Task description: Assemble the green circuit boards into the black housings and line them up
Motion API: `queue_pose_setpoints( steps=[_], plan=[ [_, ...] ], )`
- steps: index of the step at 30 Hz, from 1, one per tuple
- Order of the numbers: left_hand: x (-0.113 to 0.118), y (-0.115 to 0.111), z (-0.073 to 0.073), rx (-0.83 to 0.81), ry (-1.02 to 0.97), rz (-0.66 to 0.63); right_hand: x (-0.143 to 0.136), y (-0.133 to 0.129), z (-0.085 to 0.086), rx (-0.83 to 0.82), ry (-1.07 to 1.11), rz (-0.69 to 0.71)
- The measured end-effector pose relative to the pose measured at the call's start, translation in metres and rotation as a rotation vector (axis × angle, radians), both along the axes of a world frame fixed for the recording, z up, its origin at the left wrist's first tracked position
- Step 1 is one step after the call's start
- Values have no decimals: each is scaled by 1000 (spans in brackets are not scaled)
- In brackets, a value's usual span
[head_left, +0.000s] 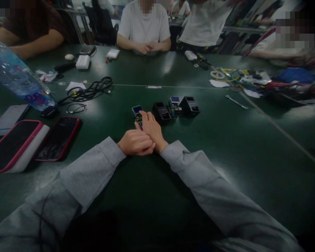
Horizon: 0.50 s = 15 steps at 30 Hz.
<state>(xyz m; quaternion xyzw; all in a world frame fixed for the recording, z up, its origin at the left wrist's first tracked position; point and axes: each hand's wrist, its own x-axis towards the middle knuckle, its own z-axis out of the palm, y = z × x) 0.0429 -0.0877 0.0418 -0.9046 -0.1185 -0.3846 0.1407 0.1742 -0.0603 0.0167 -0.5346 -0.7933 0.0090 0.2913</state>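
Note:
A small circuit board with a blue-screened display (137, 110) is in front of me, partly covered by my right hand (152, 127). The fingers of that hand are bent around the board's right side, and one fingertip is at the screen's edge. My left hand (137, 141) is closed just below, its thumb pointing up at the board's lower end and its knuckles against the right hand. What lies inside the left fingers is hidden. To the right are a black plastic case (161, 112), a second circuit board with a screen (174, 106) and another black case (190, 106).
On the left are phones (59, 138), a tilted plastic bottle (21, 77) and a coiled black cable (91, 90). A wrench (236, 102) and tangled wires (233, 75) lie to the right. Several people sit or stand across the green table (241, 150).

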Motion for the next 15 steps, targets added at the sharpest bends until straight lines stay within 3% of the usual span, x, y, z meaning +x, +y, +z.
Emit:
queue_pose_setpoints(
  steps=[6,11,15],
  plan=[
    [-4,4,-3,-108,-154,159,-1,-13,3,27,-74,64],
    [-12,18,-4,-325,-192,354,41,-28,13,116,-34,68],
    [-25,32,-7,-441,-188,477,81,-27,10,129,-46,20]
  ],
)
